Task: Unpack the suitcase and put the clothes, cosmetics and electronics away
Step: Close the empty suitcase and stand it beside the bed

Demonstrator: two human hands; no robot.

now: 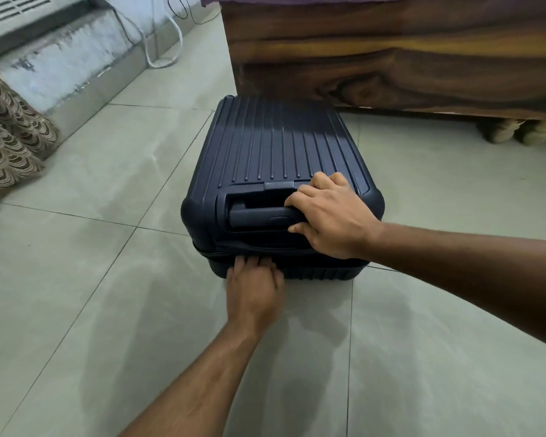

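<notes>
My left hand (254, 280) was nearest, its fingers curled against the near edge of the dark navy ribbed hard-shell suitcase (278, 159), at the seam; whether they pinched a zip pull I could not tell. Just beyond, my right hand (327, 216) gripped the suitcase's dark carry handle (259, 214). The suitcase lay flat and closed on the pale green tiled floor (108, 279). Behind it stood a dark wooden bed frame (391, 58), and far left a patterned brown cushion (10, 130).
</notes>
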